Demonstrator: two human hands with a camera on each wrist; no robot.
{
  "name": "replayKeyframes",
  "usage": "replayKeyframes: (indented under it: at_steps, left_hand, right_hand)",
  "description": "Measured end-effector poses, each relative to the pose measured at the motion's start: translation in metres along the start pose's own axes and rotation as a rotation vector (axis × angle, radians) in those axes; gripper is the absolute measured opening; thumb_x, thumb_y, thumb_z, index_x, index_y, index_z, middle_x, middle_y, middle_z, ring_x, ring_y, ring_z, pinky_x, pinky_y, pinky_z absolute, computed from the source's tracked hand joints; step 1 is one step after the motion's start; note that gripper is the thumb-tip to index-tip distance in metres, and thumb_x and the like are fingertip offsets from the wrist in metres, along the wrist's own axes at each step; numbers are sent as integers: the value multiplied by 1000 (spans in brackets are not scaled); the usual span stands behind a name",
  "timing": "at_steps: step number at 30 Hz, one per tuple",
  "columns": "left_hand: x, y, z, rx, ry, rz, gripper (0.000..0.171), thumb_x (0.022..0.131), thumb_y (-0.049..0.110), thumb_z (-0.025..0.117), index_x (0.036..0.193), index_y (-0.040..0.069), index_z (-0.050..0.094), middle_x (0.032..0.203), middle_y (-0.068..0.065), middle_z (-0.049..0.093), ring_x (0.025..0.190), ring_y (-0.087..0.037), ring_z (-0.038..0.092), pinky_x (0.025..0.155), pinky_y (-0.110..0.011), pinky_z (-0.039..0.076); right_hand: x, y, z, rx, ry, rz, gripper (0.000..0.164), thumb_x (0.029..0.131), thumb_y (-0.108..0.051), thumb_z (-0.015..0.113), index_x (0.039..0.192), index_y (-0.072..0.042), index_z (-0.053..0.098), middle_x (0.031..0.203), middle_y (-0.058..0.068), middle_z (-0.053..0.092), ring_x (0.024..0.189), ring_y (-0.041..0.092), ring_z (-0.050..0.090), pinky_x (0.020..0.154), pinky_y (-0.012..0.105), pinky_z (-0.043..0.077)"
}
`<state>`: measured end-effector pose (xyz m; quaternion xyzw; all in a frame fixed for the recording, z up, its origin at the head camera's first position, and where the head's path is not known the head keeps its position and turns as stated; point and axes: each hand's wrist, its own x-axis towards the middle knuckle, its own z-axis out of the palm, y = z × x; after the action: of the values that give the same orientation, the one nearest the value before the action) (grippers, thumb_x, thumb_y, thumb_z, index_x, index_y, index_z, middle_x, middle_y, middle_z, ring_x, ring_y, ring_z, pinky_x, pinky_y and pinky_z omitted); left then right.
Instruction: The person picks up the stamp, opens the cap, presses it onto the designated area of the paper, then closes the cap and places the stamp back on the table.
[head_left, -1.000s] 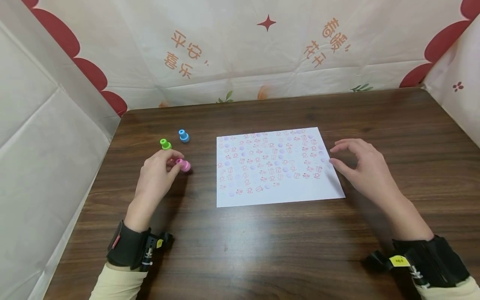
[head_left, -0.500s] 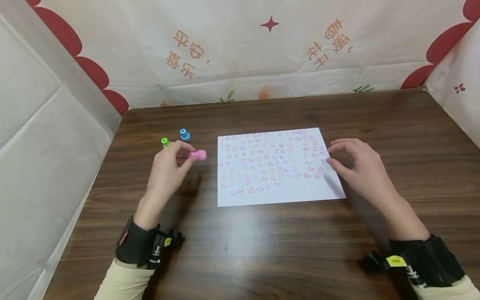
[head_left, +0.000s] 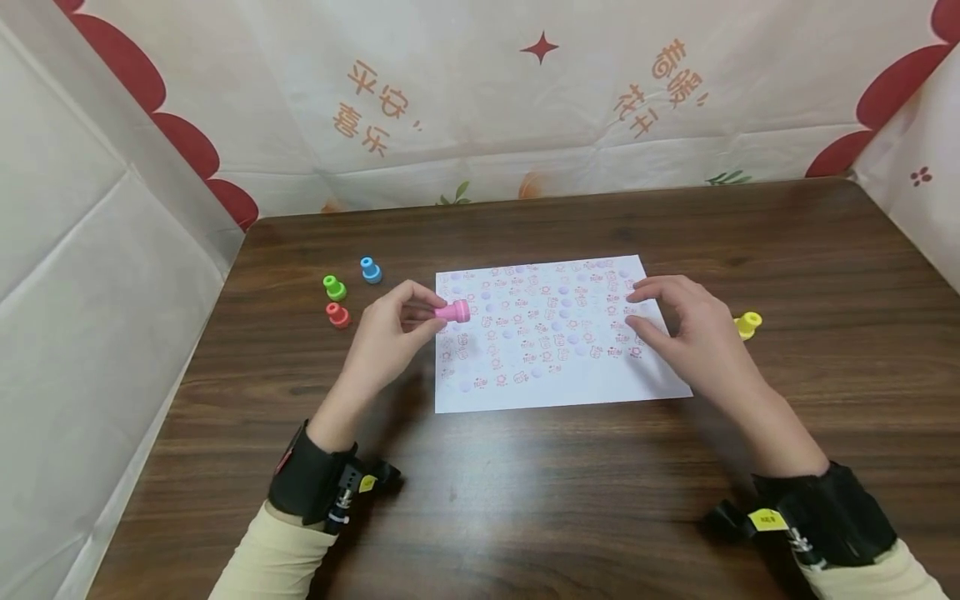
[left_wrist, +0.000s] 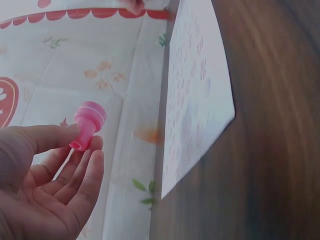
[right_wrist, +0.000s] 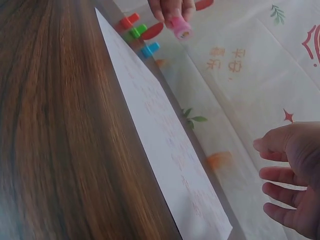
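Between thumb and fingers my left hand (head_left: 392, 333) pinches a small pink stamp (head_left: 454, 312) by its narrow handle end. It is held in the air over the left edge of a white sheet of paper (head_left: 517, 400). Rows of small red and purple printed marks cover most of the sheet. In the left wrist view the pink stamp (left_wrist: 89, 125) shows its wide end pointing up and away from the palm. My right hand (head_left: 701, 342) hovers over the paper's right edge, thumb and fingers apart, holding nothing.
Left of the paper stand a blue stamp (head_left: 371, 270), a green stamp (head_left: 334, 288) and a red stamp (head_left: 338, 315). A yellow stamp (head_left: 748, 325) sits just right of my right hand, partly hidden by it. A printed cloth (head_left: 465, 100) hangs behind the wooden table (head_left: 480, 500).
My left hand has carried the pink stamp rightward from beside the other stamps to the paper, uncovering the red stamp. My right hand has shifted left over the sheet, bringing the yellow stamp into sight.
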<state>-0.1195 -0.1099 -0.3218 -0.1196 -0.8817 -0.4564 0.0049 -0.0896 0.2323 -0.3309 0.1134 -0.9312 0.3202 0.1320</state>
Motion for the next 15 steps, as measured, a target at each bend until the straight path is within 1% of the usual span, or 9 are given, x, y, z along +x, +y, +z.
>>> replayKeyframes:
  at_steps: [4, 8, 12, 15]
  left_hand:
    - [0, 3, 10, -36, -44, -5, 19, 86, 7, 70, 103, 5, 62, 110, -14, 68, 96, -23, 67, 83, -45, 59]
    - [-1, 4, 20, -58, -72, 1, 18, 86, 6, 70, 102, 5, 62, 110, -13, 67, 96, -24, 67, 81, -45, 59]
    - [-1, 6, 27, -86, -94, 0, 18, 86, 6, 70, 101, 6, 62, 109, -12, 66, 97, -23, 67, 82, -46, 59]
    - [-2, 7, 32, -107, -114, -13, 17, 85, 7, 70, 101, 7, 62, 109, -11, 65, 97, -21, 67, 82, -45, 58]
  right_hand:
    - [-1, -6, 6, 10, -14, 0, 24, 83, -10, 72, 106, -6, 65, 119, 17, 62, 117, 35, 51, 92, 62, 44]
    - [-3, -14, 13, 24, -27, -8, 25, 82, -9, 73, 106, -7, 65, 117, 15, 63, 115, 32, 52, 95, 62, 43]
    - [-2, -19, 22, 42, -36, -39, 26, 82, -8, 73, 106, -6, 65, 115, 13, 64, 113, 30, 54, 95, 59, 45]
    - [-2, -24, 29, 47, -40, -74, 26, 81, -8, 74, 106, -6, 65, 113, 12, 65, 112, 28, 55, 95, 56, 46]
